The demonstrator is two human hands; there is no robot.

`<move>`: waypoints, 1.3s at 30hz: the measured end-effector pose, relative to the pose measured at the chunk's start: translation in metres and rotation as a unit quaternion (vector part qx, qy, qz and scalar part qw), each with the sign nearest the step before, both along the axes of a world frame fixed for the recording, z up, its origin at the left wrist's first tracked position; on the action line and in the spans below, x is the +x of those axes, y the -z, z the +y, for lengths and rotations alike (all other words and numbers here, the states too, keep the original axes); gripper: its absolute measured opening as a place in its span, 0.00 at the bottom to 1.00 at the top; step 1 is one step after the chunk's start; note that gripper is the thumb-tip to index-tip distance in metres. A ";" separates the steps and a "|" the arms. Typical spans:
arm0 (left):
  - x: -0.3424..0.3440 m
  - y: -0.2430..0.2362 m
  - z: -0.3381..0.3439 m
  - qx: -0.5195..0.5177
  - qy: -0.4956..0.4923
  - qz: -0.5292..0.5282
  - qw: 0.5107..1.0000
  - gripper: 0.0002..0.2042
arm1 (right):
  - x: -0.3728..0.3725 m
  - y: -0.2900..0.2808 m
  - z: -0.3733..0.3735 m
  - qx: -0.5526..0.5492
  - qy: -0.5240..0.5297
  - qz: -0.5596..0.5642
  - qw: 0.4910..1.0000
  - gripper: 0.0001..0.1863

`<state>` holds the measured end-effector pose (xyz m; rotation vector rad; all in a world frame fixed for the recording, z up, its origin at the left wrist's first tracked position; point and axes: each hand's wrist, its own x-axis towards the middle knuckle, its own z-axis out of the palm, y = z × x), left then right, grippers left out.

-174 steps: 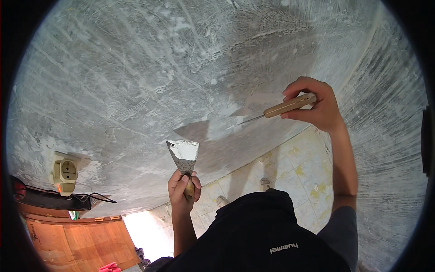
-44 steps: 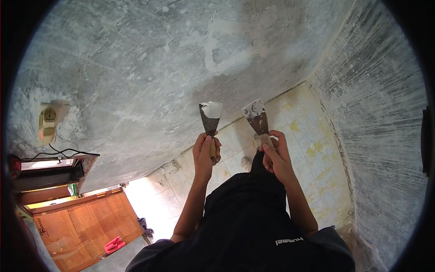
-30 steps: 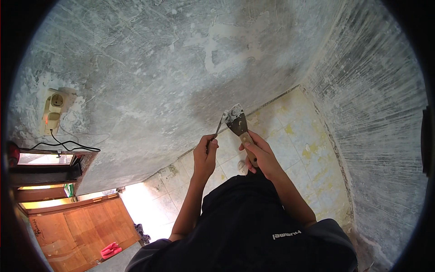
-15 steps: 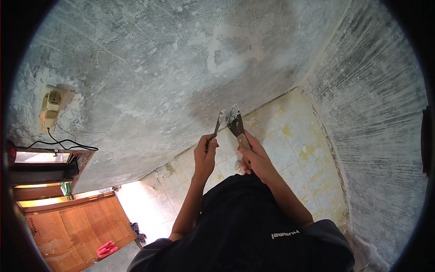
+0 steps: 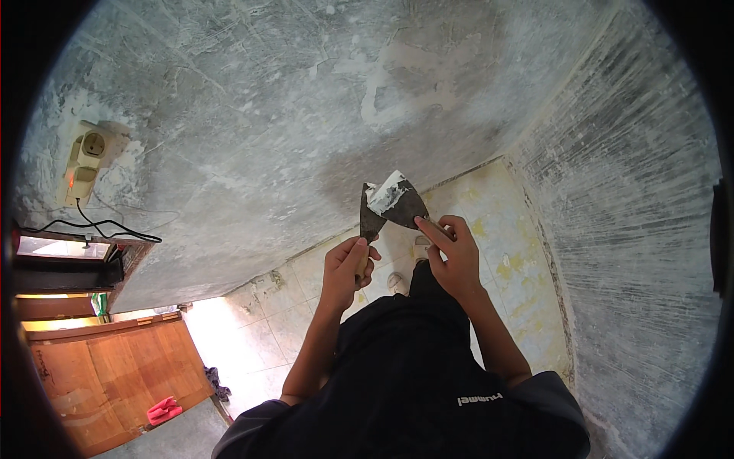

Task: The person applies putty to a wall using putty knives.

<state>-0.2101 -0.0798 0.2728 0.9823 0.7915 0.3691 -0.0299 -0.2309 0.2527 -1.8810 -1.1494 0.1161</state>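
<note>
My left hand [image 5: 348, 269] is wrapped round the handle of a putty knife [image 5: 371, 223], its blade pointing up. In my right hand [image 5: 455, 256] is a second, wide-bladed putty knife [image 5: 409, 210], tilted up and to the left. The two blades meet and overlap in front of my chest. White filler [image 5: 388, 193] clings to the far end of the right blade, close to the left one. Both blades are held before the grey plastered wall [image 5: 267, 176]. Patches of lighter filler [image 5: 375, 99] show on that wall, above the knives.
A socket block [image 5: 86, 157] with a black cable [image 5: 99, 226] is on the wall at the left. Lower left are a wooden door [image 5: 130, 367] and a pink cloth [image 5: 164, 411]. A second grey wall [image 5: 634, 214] rises at the right. Stained tiles [image 5: 497, 237] cover the floor.
The right putty knife has turned, its blade now broad to view and tilted left. The left one has turned its blade face toward view. The blades, apart before, now overlap, with more filler showing.
</note>
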 end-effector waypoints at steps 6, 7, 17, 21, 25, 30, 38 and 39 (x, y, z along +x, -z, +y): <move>-0.008 0.001 0.009 0.014 0.001 0.005 1.000 0.15 | 0.011 -0.010 0.002 -0.040 -0.024 -0.068 0.997 0.31; -0.009 0.003 0.010 0.019 0.002 0.008 1.000 0.15 | 0.014 -0.010 0.001 -0.040 -0.020 -0.090 0.995 0.31; -0.008 -0.004 0.025 -0.017 -0.062 -0.026 0.998 0.17 | 0.038 -0.016 0.002 0.015 0.014 0.103 0.994 0.32; -0.003 -0.005 0.034 -0.016 -0.085 -0.031 0.996 0.18 | 0.045 -0.002 0.034 0.148 -0.052 0.359 0.920 0.30; 0.004 -0.011 0.041 -0.015 -0.125 -0.014 0.992 0.18 | 0.055 -0.010 0.082 0.175 -0.138 0.612 0.759 0.24; 0.002 -0.017 0.047 -0.005 -0.153 -0.002 0.988 0.18 | 0.070 -0.027 0.130 0.194 -0.246 0.646 0.696 0.24; 0.006 -0.017 0.053 -0.014 -0.199 -0.011 0.980 0.18 | 0.079 -0.016 0.176 0.262 -0.127 0.048 0.956 0.21; 0.005 -0.016 0.054 -0.016 -0.196 -0.014 0.980 0.18 | 0.080 -0.012 0.184 0.261 -0.128 0.047 0.956 0.21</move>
